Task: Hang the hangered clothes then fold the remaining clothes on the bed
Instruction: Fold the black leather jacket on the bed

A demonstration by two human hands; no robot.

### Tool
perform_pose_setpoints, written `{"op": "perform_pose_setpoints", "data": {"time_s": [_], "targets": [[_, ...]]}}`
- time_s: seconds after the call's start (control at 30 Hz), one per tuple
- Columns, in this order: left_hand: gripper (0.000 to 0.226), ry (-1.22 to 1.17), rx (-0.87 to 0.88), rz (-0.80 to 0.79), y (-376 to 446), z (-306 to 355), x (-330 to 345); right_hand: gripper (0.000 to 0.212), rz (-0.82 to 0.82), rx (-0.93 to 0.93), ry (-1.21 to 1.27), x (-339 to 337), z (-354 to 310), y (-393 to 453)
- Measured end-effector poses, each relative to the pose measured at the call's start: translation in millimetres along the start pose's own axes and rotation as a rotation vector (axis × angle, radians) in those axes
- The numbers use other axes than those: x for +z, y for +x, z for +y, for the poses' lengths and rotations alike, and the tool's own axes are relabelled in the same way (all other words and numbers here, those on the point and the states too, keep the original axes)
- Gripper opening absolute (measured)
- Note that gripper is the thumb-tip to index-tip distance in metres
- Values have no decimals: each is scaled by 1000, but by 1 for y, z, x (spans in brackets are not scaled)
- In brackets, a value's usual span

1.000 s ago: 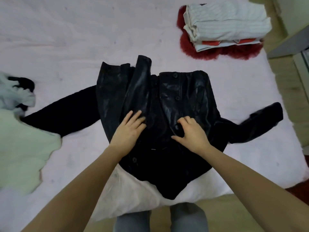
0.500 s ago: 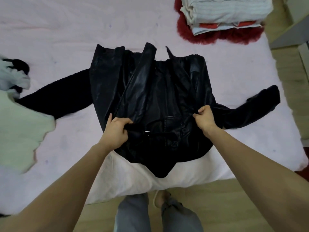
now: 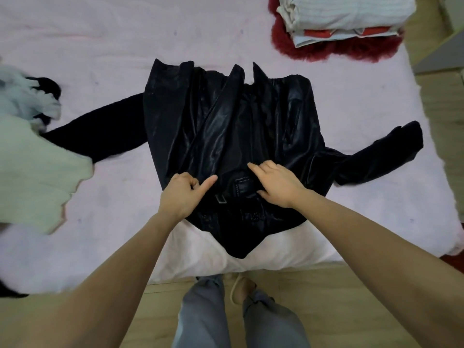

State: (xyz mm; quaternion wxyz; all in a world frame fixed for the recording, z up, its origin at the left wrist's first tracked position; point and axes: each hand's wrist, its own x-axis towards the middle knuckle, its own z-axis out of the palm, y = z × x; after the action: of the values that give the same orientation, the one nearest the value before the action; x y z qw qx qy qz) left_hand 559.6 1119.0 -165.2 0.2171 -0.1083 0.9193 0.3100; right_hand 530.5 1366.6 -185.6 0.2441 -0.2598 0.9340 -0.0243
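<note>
A black leather jacket [image 3: 236, 136] lies spread on the pink bed [image 3: 105, 43], one sleeve stretched out left and the other right. Its near end hangs over the bed's front edge. My left hand [image 3: 182, 195] sits at the jacket's left side near a small buckle, fingers curled into the leather and thumb stretched out to the right. My right hand [image 3: 277, 187] lies flat on the middle of the jacket with its fingers straight, pressing on a folded band of leather.
A stack of folded pale clothes [image 3: 346, 16] sits on a red fluffy garment [image 3: 334, 50] at the far right corner. A pale green garment [image 3: 32, 169] and a light blue one [image 3: 22, 96] lie at the left. The wooden floor and my legs [image 3: 238, 315] are below the bed's edge.
My right hand let go of the jacket's right edge and moved to the middle, now flat. My left hand stayed at the left side. The camera has shifted a little.
</note>
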Motion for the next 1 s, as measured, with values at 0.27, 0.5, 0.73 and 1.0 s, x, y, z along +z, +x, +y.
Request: {"op": "perform_pose_setpoints", "data": {"time_s": [0.27, 0.5, 0.73, 1.0], "targets": [[30, -169, -35, 68, -12, -20, -2, 14, 213, -89, 334, -8, -19, -13], [44, -453, -129, 19, -32, -28, -16, 17, 282, 147, 828, -13, -47, -36], [54, -683, -86, -6, -49, -14, -12, 19, 413, 545, 1075, -1, -62, -37], [36, -691, -153, 146, -56, -7, -10, 25, -46, 305, 943, 3, -77, -10]]}}
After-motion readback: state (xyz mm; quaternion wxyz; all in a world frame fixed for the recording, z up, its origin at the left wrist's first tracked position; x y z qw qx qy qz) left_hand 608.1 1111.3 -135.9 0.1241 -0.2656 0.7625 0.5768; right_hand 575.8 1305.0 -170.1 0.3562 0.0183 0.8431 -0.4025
